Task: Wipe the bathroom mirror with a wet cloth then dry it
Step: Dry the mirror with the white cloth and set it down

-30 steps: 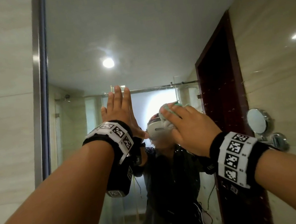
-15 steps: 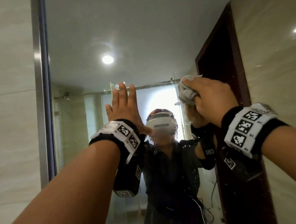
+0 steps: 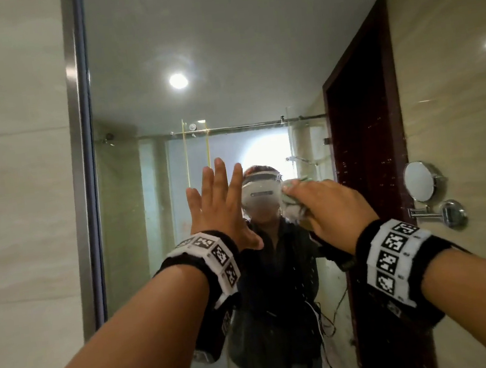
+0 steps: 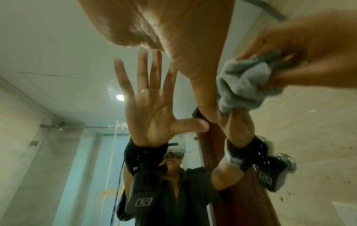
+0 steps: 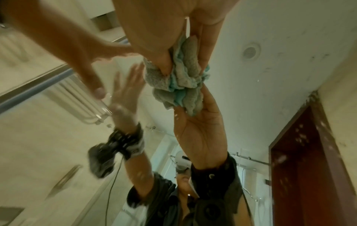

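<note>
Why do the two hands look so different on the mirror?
The left hand is flat, fingers straight and spread, holding nothing; the right hand is curled around a bunched grey-and-teal cloth. The left hand's fingertips reach higher on the mirror than the right hand. The left hand touches the glass with bare skin; the right hand presses the cloth against it. Both wear black wristbands with square markers.
</note>
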Demonstrator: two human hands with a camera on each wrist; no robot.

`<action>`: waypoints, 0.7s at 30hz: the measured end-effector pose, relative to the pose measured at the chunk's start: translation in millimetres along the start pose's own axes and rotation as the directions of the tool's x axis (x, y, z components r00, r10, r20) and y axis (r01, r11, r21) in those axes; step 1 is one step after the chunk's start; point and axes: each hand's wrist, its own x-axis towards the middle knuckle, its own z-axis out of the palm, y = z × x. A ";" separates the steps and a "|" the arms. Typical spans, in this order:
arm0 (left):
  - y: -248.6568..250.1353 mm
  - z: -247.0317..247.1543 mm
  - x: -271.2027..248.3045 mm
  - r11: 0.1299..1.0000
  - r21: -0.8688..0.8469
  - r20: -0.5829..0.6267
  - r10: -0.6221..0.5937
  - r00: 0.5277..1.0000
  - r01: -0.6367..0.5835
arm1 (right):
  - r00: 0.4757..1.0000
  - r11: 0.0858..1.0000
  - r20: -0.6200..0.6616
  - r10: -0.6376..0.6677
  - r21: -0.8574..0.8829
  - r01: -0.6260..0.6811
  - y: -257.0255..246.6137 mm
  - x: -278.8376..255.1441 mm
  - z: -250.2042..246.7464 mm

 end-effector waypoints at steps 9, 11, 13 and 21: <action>-1.0 14.0 1.4 0.998 -0.052 0.015 -0.024 1.000 0.025 | 0.932 0.971 -0.316 0.179 0.208 -0.116 0.6 58.7 -12.1; -1.3 14.5 1.2 0.998 -0.047 0.014 -0.030 0.999 0.030 | 0.972 0.985 -0.221 0.085 0.167 -0.048 -13.7 43.5 0.6; -1.4 14.1 0.2 0.998 -0.045 0.015 -0.031 0.999 0.032 | 0.993 0.992 -0.110 -0.033 0.119 0.046 -28.9 15.3 15.5; -1.5 14.1 -0.9 0.999 -0.044 0.026 -0.028 0.999 0.029 | 0.998 0.997 -0.021 -0.067 0.035 0.068 -11.2 9.9 3.6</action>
